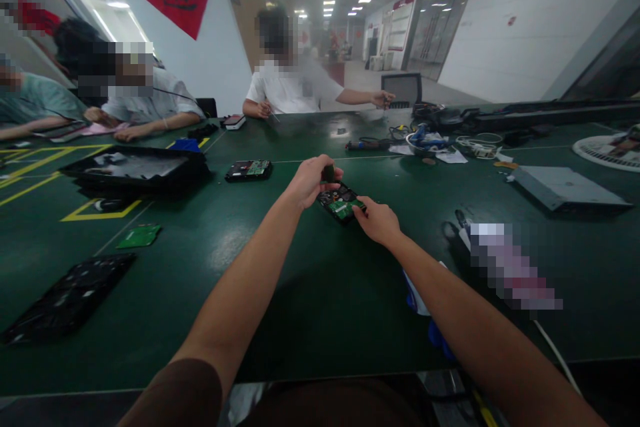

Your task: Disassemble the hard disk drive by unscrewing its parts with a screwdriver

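A hard drive [341,203] with a green circuit board on its underside is tilted just above or on the table in front of me; I cannot tell whether it touches. My right hand [379,220] grips its near right edge, the thumb over the board. At the drive's far left end, my left hand [314,181] has its fingers curled round a small dark piece [329,173], whose kind is unclear. The fingers partly cover that end of the drive.
Another hard drive [249,170] lies beyond my left forearm. Left are a loose green circuit board [139,235], a black drive-like unit [70,297] and a black tray [193,163]. Right are a grey metal case [570,187] and cables [477,147]. A person [285,83] sits opposite.
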Tool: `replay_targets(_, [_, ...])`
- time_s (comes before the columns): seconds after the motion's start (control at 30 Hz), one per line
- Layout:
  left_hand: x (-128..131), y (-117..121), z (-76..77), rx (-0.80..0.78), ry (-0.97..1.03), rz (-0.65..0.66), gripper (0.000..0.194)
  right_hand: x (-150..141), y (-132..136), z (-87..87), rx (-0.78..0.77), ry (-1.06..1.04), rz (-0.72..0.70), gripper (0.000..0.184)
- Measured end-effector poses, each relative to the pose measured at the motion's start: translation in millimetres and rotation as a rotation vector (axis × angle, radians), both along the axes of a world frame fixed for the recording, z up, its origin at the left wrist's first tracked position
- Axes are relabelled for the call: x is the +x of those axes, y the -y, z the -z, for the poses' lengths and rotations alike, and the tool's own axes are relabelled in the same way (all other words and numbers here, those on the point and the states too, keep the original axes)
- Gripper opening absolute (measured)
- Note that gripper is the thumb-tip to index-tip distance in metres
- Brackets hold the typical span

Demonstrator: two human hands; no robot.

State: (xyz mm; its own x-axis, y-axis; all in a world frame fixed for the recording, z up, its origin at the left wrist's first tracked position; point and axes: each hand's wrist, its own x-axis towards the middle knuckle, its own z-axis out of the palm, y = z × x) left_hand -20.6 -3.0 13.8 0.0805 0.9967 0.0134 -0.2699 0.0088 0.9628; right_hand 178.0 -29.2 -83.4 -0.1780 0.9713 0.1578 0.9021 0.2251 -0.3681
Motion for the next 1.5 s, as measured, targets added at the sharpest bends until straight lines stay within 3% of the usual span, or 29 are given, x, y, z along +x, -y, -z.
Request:
replay_targets(0.27, [-0.1, -2.6, 2.3, 0.071, -0.062, -0.018, 0.015, -1.1, 1.4, -2.0, -0.021, 0.002, 0.015, 0.049])
replay_targets(0.4, [1.2, 0.1, 1.0, 0.038, -0.034, 0.018, 0.016, -3.1, 3.0, -5.2, -0.031, 0.009, 0.034, 0.049])
replay_targets(0.57, [1.1, -1.9, 1.2, 0.014, 0.007, -0.029, 0.015, -3.9, 4.3, -7.7, -0.06, -0.007, 0.03, 0.049])
replay_targets(0.77, [-1.5, -3.8, 3.3, 0.103, -0.12, -0.074, 0.015, -2.3, 2.3, -4.1, -0.037, 0.034, 0.034, 0.052])
replay_targets(1.0, [0.7, -0.1, -0.4, 0.02, -0.019, -0.05, 0.018, -1.6, 1.2, -3.1, -0.039, 0.025, 0.021, 0.052])
replay_targets(1.2, [-1.1, -3.4, 2.3, 0.081, -0.052, -0.126, 0.011, -1.5, 1.4, -3.3, -0.05, 0.012, 0.02, 0.051])
replay_targets(1.5, [0.0, -0.8, -1.2, -0.022, 0.067, -0.045, 0.016, -2.4, 2.2, -5.2, -0.045, 0.017, 0.028, 0.049])
